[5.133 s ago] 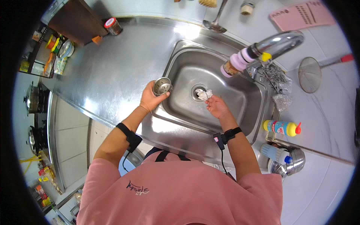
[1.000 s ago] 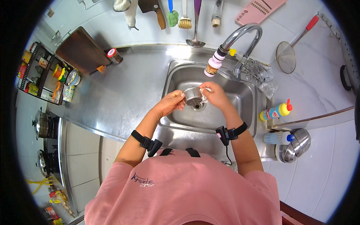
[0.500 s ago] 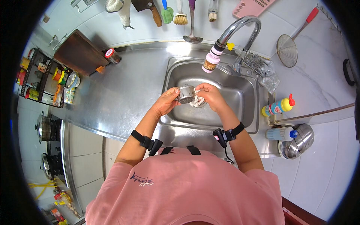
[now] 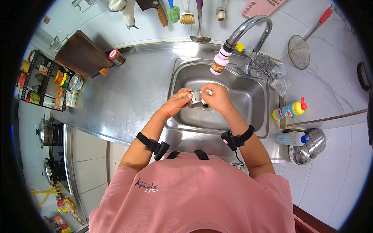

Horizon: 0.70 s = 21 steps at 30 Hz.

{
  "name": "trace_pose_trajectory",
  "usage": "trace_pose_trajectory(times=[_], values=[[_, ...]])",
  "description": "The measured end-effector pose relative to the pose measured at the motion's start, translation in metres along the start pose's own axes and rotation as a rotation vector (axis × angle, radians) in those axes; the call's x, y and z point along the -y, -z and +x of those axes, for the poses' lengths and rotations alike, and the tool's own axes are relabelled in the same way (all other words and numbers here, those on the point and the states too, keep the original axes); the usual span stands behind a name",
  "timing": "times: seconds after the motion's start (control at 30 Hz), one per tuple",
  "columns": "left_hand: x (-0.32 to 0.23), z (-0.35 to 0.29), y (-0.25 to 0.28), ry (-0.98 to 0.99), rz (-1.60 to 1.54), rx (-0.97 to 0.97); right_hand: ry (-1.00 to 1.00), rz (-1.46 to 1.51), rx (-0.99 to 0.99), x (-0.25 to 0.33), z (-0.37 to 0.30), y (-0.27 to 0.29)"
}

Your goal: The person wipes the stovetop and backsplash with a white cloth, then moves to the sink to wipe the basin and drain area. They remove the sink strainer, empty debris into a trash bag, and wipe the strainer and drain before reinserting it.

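Observation:
Over the sink (image 4: 265,110), my left hand (image 4: 176,104) is closed round the side of a small round metal strainer basket (image 4: 195,101), which is tilted. A thin rim or loop shows at its top. My right hand (image 4: 218,99) is pinched on a crumpled white wad (image 4: 209,92), tissue or cloth, pressed against the basket's right edge. The fingertips partly hide the wad. Below the hands the drain hole (image 4: 205,108) shows in part.
A chrome faucet (image 4: 268,29) with a pink filter (image 4: 220,64) arches over the sink's back. Yellow (image 4: 288,110) and blue-capped (image 4: 291,138) bottles and metal bowls (image 4: 316,141) stand right. A dark cutting board (image 4: 83,54) and red-lidded jar (image 4: 116,57) are left.
My right hand has shifted slightly left and up, drawing the white wad from below the basket to its upper right edge. The basket has turned and moved slightly right in my left hand.

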State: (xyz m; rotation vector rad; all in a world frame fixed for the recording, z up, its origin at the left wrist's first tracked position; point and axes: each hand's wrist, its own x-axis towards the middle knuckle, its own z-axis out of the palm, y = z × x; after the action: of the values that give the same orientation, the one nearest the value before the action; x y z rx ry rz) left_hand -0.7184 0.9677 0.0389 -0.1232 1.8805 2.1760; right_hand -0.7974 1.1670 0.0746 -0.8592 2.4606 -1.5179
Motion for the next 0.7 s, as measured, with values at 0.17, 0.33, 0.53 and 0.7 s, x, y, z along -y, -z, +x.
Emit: trace_pose_trajectory(times=[0.17, 0.33, 0.53, 0.7], values=[[0.000, 0.002, -0.004, 0.013, 0.211, -0.106, 0.093, -0.070, -0.143, -0.013, 0.003, 0.007], [0.011, 0.004, 0.000, 0.187, -0.051, -0.165, -0.066, 0.063, -0.174, -0.022, 0.002, 0.012], [0.009, 0.005, -0.009, 0.036, 0.138, -0.112, 0.047, -0.215, -0.047, -0.010, -0.001, -0.003], [0.004, 0.008, -0.021, 0.046, 0.412, -0.195, 0.066, -0.304, -0.008, 0.003, -0.003, -0.016]])
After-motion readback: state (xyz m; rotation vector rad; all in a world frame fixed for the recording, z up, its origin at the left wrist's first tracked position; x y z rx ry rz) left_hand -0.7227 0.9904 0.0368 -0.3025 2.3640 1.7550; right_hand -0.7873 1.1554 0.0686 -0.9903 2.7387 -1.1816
